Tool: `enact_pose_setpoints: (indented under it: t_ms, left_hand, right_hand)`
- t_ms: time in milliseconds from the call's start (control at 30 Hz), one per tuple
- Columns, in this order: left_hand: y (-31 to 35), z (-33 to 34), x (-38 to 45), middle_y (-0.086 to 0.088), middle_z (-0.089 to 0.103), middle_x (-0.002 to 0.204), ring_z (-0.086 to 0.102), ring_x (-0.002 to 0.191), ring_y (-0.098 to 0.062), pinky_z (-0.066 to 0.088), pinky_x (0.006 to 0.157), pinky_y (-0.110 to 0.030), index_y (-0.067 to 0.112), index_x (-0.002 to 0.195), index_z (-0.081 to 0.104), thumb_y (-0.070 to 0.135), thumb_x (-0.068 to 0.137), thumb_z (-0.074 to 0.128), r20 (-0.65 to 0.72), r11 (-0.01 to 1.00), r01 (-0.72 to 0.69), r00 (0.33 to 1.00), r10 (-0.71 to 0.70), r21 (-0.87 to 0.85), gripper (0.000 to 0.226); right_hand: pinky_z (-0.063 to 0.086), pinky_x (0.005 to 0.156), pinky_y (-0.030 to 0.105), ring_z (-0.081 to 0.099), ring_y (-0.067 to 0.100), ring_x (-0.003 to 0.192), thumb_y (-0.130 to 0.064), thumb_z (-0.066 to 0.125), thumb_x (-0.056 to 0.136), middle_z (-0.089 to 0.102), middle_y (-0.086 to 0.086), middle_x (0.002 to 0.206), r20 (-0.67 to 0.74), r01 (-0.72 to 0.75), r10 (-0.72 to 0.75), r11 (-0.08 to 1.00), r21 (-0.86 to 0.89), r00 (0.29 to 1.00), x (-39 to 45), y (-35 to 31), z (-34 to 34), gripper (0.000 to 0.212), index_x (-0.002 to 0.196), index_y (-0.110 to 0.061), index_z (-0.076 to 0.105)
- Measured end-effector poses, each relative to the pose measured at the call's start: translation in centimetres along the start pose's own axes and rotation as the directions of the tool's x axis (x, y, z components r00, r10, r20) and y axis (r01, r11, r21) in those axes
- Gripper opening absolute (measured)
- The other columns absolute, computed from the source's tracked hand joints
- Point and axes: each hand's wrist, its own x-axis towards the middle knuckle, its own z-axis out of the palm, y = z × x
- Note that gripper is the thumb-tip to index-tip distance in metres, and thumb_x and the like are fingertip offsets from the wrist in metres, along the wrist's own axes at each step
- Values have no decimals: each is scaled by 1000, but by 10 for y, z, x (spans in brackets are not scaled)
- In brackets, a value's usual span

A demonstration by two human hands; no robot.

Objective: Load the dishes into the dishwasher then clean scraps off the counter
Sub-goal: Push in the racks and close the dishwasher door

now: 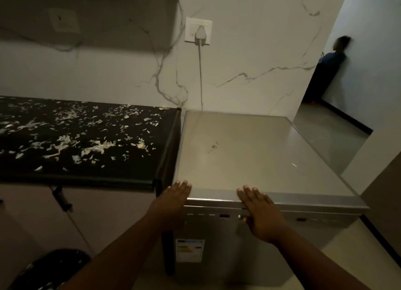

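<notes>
Marble-patterned wall (249, 57) backs the scene. Nearest, left hand (173, 199) and right hand (259, 213) lie flat on the dishwasher (256, 150) front edge, each grip wide, fingers straight, holding nothing. Beyond, left, scraps (95, 147) litter the black bench (86, 172).

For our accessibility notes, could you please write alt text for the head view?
Both hands, left hand and right hand, rest flat with straight fingers on the front top edge of a closed steel dishwasher. Pale scraps litter the black counter beside it.
</notes>
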Motion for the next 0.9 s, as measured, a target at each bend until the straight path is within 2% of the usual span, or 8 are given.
enact_pose_setpoints:
  t_ms: [100,167,233,333,567,700,800,900]
  left_hand:
    - [15,15,5,-3,-7,160,-9,147,-23,-3,118,-37,19,152,-5,51,76,70,-119,993,108,986,-114,-56,112]
    - [20,24,11,-3,-1,161,-4,147,-26,0,119,-39,18,152,0,53,73,72,-188,987,154,969,-162,-54,114]
    - [19,31,17,-7,10,160,5,146,-30,8,120,-42,15,152,8,49,71,75,-255,986,164,953,-165,-26,111]
    - [19,39,18,-11,21,157,15,144,-34,16,118,-44,11,150,18,41,69,81,-345,987,157,928,-141,20,107]
    - [17,55,10,-16,24,154,16,143,-37,15,117,-41,7,149,18,45,76,74,-424,983,148,901,-89,107,99]
    - [23,55,9,-18,33,147,25,138,-40,26,112,-47,5,146,23,44,75,75,-441,973,167,894,-81,161,95]
    - [24,53,10,-18,38,139,34,130,-41,40,100,-52,5,142,27,44,74,76,-431,960,184,899,-78,209,93]
    - [24,51,10,-18,40,133,39,124,-42,45,91,-54,5,138,30,46,72,77,-431,951,182,900,-59,249,91]
  right_hand:
    - [-7,115,36,-13,25,147,-40,48,92,-25,-1,154,-67,-30,28,999,-18,997,0,10,7,90,141,-29,-27]
    - [-3,117,40,-8,27,147,-35,55,88,-13,3,160,-99,-29,27,999,-18,995,3,10,14,94,149,-29,-17]
    - [0,117,42,-4,28,147,-29,60,84,-6,4,161,-134,-37,33,999,-28,990,6,10,20,96,152,-28,-7]
    - [1,118,44,-1,28,147,-25,66,81,-2,4,161,-180,-23,19,1000,-19,983,9,15,30,99,153,-28,-3]
    - [3,118,45,4,28,147,-28,70,78,4,4,161,-233,-38,32,999,-21,972,16,17,41,101,152,-29,2]
    - [3,117,45,4,29,147,-34,70,80,5,5,161,-242,-52,39,997,-50,970,17,18,42,100,152,-30,1]
    - [3,117,48,4,31,147,-35,72,78,6,5,161,-258,-64,51,997,-42,965,17,14,43,101,152,-31,2]
    - [4,116,50,5,32,146,-37,72,77,7,2,161,-238,-90,82,996,-22,968,23,14,40,100,151,-33,5]
